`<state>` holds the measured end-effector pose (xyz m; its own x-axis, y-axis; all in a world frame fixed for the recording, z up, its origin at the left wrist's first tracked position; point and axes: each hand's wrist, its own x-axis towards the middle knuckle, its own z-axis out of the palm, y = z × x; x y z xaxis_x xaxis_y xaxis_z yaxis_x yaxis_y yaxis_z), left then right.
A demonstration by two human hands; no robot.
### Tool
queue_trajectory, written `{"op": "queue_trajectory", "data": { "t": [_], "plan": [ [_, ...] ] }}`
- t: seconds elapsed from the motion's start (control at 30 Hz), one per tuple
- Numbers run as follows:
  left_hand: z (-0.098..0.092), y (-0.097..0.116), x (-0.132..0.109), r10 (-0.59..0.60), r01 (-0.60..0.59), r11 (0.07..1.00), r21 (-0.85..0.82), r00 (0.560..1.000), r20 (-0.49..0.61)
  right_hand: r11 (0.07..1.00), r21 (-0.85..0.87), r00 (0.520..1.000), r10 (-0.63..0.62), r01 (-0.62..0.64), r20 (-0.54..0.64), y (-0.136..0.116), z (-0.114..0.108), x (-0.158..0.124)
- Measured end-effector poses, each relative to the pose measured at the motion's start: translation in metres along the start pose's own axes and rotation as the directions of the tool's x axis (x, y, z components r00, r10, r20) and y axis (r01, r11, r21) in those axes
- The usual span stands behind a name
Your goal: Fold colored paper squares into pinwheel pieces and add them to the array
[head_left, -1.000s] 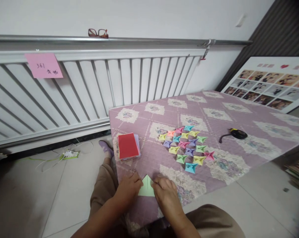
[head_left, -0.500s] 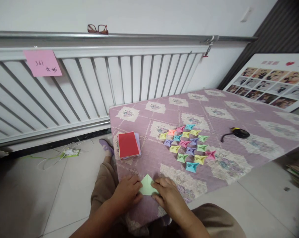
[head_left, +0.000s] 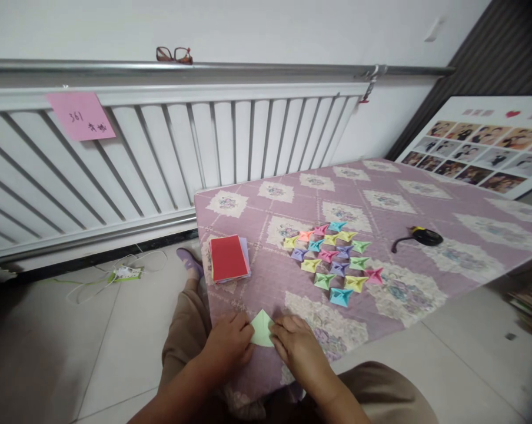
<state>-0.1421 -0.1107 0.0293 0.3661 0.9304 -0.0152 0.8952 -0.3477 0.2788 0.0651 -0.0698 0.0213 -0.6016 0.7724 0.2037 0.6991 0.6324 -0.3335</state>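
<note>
Green paper (head_left: 262,331) is held at the near end of the desk (head_left: 266,374), tip pointed toward the radiator (head_left: 243,138), center crease visible. Left side is gripped by the left hand (head_left: 230,337), right side by the right hand (head_left: 298,344). On both, fingers are drawn in narrow on the paper's edges (thumbs partly hidden, exact pinch can't be told). Desk is covered by a purple cloth (head_left: 266,212) with pale floral diamonds. Beyond the right hand, folded paper pieces (head_left: 331,265) are laid out in loose rows, mixed colors. Red-topped paper stack (head_left: 228,258) is placed beyond the left hand, near the left desk edge. Black coiled item (head_left: 427,237) with a yellow part is set well right of the folded pieces; type unclear. Glasses (head_left: 174,56) are perched on the pipe (head_left: 257,69) above the radiator; pink note (head_left: 81,116) is hung on the radiator.
</note>
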Motion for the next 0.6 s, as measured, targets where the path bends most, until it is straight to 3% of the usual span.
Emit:
{"op": "queue_trajectory", "data": {
  "t": [0.23,0.43,0.6],
  "plan": [
    [0.004,-0.001,0.0,-0.001,-0.003,0.999,-0.042,0.995,-0.099,0.993,0.096,0.997,0.06,-0.064,0.039,-0.012,-0.015,-0.001],
    [0.005,-0.001,-0.002,-0.106,0.079,0.979,-0.186,0.984,-0.14,0.991,0.088,0.995,0.103,-0.104,0.009,-0.007,-0.002,-0.001],
    [0.002,-0.001,-0.001,-0.219,0.191,0.962,-0.195,0.967,-0.133,0.991,0.08,0.993,0.111,-0.107,-0.05,-0.002,0.005,0.001]
  ]
}}
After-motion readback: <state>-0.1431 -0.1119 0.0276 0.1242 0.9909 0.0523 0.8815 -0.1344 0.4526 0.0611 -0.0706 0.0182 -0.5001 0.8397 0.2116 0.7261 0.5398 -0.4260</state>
